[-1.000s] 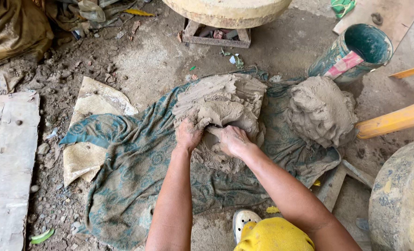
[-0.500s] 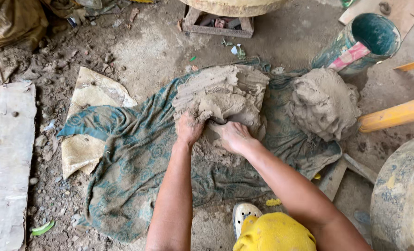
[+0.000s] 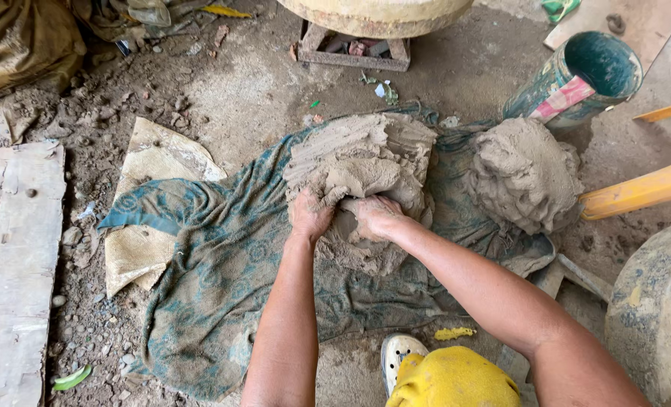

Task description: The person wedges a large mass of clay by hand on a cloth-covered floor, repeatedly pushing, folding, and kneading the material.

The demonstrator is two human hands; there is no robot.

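Both hands dug into the near edge of the clay slab point(image 3: 362, 169): left hand point(image 3: 309, 215) clenched on a fold of clay, fingers buried; right hand point(image 3: 377, 217) likewise curled into the clay just beside it, knuckles up. Both grips closed on the same mass, hands nearly touching. Both coated in grey clay, forearms bare. Slab lies on a teal patterned cloth point(image 3: 222, 264) spread on the dirt floor point(image 3: 230, 90), roughly centre of the cloth's far half; its surface is rough, torn, layered. Second clay lump point(image 3: 524, 177) sits to the right on the same cloth, apart from the slab, untouched. Tan sacking point(image 3: 151, 162) pokes out under the cloth's left side. Green cylindrical container point(image 3: 577, 75) with a pink stripe stands tilted beyond the lump, open mouth showing. Yellow handle point(image 3: 641, 188) comes in from the right edge, near the lump. Wooden board point(image 3: 11, 256) at far left. Round stone-like wheel point(image 3: 377, 11) on a frame at top. White shoe point(image 3: 399, 354) and yellow cloth point(image 3: 452, 377) at the bottom, between the arms.
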